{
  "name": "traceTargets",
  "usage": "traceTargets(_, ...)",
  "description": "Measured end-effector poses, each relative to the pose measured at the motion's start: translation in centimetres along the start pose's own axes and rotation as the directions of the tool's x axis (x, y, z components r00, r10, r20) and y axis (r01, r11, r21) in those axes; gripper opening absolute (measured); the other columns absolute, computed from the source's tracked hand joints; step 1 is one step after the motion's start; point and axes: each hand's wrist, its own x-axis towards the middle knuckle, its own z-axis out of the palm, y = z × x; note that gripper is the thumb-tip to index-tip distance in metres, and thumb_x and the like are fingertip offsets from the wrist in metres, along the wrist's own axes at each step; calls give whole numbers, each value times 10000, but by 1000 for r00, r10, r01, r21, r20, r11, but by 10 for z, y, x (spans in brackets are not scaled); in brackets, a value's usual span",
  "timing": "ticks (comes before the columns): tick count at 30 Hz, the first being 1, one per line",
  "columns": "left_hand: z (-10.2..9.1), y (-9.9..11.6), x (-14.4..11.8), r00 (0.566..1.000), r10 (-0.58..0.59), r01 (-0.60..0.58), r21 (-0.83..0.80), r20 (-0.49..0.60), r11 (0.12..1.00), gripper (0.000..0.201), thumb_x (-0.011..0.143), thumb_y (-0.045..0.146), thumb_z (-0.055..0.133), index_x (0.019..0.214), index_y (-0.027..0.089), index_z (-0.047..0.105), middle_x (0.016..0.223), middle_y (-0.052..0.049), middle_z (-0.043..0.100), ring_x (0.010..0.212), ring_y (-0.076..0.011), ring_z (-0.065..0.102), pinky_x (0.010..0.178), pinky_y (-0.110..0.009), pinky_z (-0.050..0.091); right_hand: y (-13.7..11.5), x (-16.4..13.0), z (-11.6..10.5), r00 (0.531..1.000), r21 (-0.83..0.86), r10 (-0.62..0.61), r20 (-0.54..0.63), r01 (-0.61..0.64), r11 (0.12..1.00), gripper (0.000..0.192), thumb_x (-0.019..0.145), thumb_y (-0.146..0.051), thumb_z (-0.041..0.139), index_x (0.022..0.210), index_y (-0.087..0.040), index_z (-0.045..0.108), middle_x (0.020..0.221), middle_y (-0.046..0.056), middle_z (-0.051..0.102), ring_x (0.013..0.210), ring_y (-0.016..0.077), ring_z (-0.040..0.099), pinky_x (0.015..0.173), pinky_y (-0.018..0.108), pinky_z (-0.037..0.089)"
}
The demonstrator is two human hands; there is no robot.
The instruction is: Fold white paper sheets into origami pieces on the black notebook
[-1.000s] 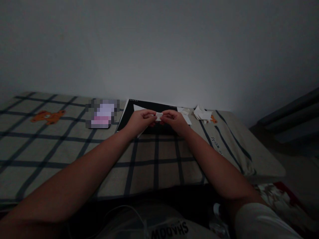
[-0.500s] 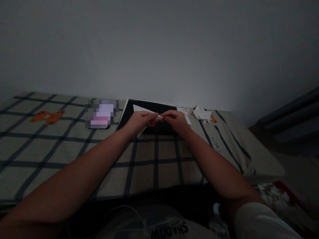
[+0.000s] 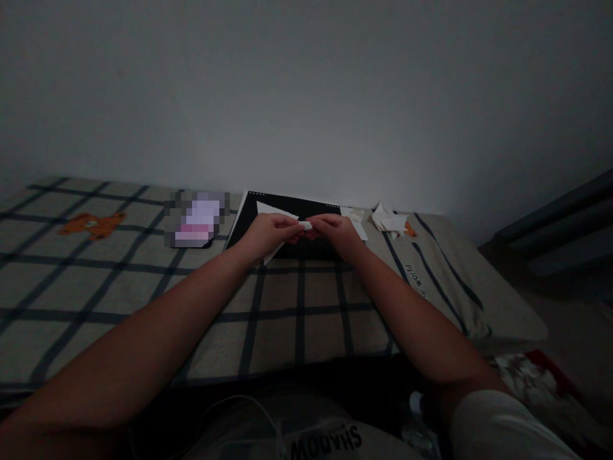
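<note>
Between my two hands is a small white piece of folded paper [image 3: 305, 225]. My left hand [image 3: 272, 231] pinches its left end and my right hand [image 3: 338, 231] pinches the right end, fingertips nearly meeting. Both hands are above a black board [image 3: 306, 207] with a pale left edge. A white paper sheet [image 3: 271, 208] lies on the board, partly covered by my left hand. More white paper [image 3: 357, 223] sits at the board's right end, beyond my right hand. The undersides of the fingers are hard to make out in the dim light.
A checked cloth [image 3: 275, 294] covers the surface. On the left lies a blurred-out phone [image 3: 196, 220]; crumpled white paper [image 3: 389, 220] lies to the right. A grey wall [image 3: 306, 96] stands behind. Below right are a clear bottle [image 3: 419, 425] and a red container [image 3: 550, 367] of crumpled paper.
The fingers have shifted slightly on the small paper, which now shows as a flatter, more compact white strip between the fingertips. The other things stay where they were.
</note>
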Motion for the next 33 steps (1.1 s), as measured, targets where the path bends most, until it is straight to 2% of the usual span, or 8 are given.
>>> traceTargets(7,0,2,-1,1000,22,-23,77,5,997,233,694,360,764,792,153,723,724,-48,721,627,-130,629,610,-258,498,-4,-2,-2,999,-164,-40,31,45,985,286,740,-429,707,881,-181,722,774,29,723,716,147,654,721,309,521)
traceTargets(15,1,-1,1,999,-48,48,-63,-2,997,245,729,385,741,806,153,729,793,-70,734,654,-125,633,660,-272,529,-4,-2,-4,990,-293,-130,56,141,946,297,811,-450,636,915,-189,731,751,31,716,721,161,653,723,318,501)
traceTargets(19,1,-3,1,998,-51,53,-46,31,998,240,740,386,731,807,156,725,822,-81,738,674,-133,639,661,-279,534,-6,-3,-4,986,-351,-151,77,168,921,302,840,-459,594,891,-195,731,740,22,715,724,157,648,726,308,496)
traceTargets(27,2,0,-2,1000,-6,6,10,-18,1000,210,687,340,779,765,155,715,741,-53,720,636,-127,622,640,-272,499,-3,-1,-4,990,-262,-122,75,137,955,283,824,-445,613,902,-198,726,759,17,715,728,150,649,737,306,508)
traceTargets(33,2,3,-3,995,93,-86,182,-31,979,246,719,383,748,748,144,698,644,-26,677,593,-118,598,580,-237,450,-5,-4,0,992,-229,-100,73,114,967,296,775,-462,670,896,-193,700,797,24,715,743,150,648,730,298,508)
